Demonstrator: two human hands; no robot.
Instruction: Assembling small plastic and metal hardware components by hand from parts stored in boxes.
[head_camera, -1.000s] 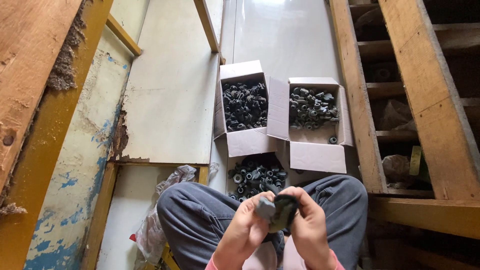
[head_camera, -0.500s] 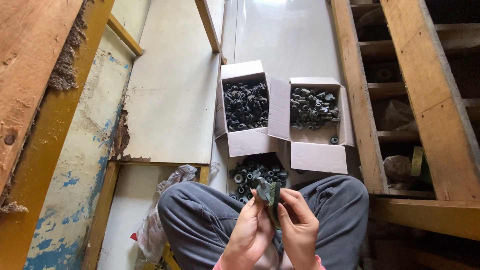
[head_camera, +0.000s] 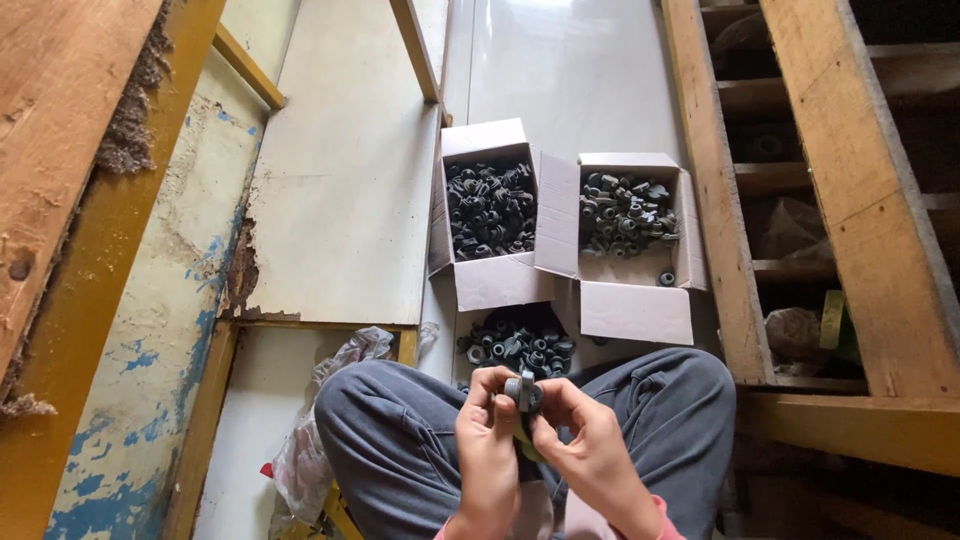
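My left hand (head_camera: 487, 450) and my right hand (head_camera: 590, 455) meet above my lap, between my knees in grey trousers (head_camera: 390, 440). Both pinch a small dark round part (head_camera: 522, 390), held upright between the fingertips. Just beyond the hands lies a loose pile of dark ring-shaped parts (head_camera: 518, 345) on the floor. Farther off stand two open cardboard boxes: the left box (head_camera: 495, 285) is full of dark parts, the right box (head_camera: 632, 310) is about half full of greyer ones.
A wooden pallet frame (head_camera: 850, 200) runs along the right. A pale board floor (head_camera: 340, 190) spreads ahead. A yellow beam with chipped blue paint (head_camera: 120, 330) lies on the left. A crumpled plastic bag (head_camera: 320, 440) sits by my left knee.
The hands have turned the small part from lying flat between them to standing upright at the fingertips, and they have drawn closer together.
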